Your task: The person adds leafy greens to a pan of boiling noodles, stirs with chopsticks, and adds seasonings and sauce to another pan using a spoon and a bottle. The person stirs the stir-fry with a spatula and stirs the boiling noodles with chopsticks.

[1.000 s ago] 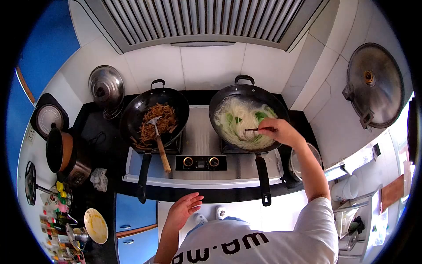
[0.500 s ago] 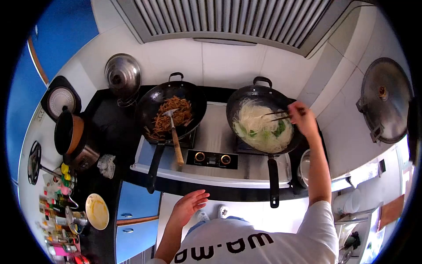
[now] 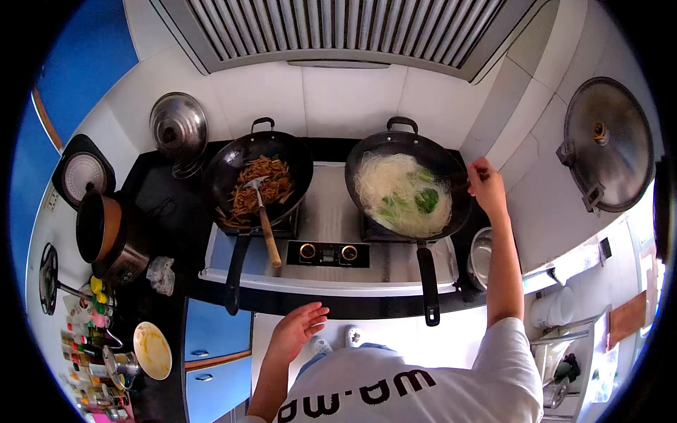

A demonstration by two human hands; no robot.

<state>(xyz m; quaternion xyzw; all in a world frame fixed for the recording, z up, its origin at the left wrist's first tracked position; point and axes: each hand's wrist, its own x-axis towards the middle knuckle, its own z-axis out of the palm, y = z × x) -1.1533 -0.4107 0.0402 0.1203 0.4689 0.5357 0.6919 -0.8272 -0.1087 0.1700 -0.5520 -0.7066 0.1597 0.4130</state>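
My right hand [image 3: 485, 185] is closed around dark chopsticks [image 3: 455, 179] at the right side of the right wok [image 3: 462, 211]. The chopstick tips are hard to make out against the dark wok wall. In that wok lie pale thin noodles [image 3: 381, 185] with green leaves [image 3: 426, 200]. My left hand [image 3: 300, 330] hovers in front of the counter edge, fingers stretched out and holding nothing. The left wok [image 3: 215, 180] contains brown shredded food [image 3: 264, 176]. A spatula [image 3: 268, 236] with a wooden handle rests in it, the handle pointing towards me.
Both woks stand on a gas stove [image 3: 328, 204], their long handles jutting over the front edge. A metal bowl [image 3: 481, 258] sits right of the stove. On the left are a rice cooker [image 3: 127, 257], a plate [image 3: 152, 350] and several seasoning bottles [image 3: 84, 352]. Lids hang on the walls.
My right hand and the chopsticks have drawn back from over the noodles to the wok's right rim. The whole view has shifted slightly. My left hand remains open in about the same place.
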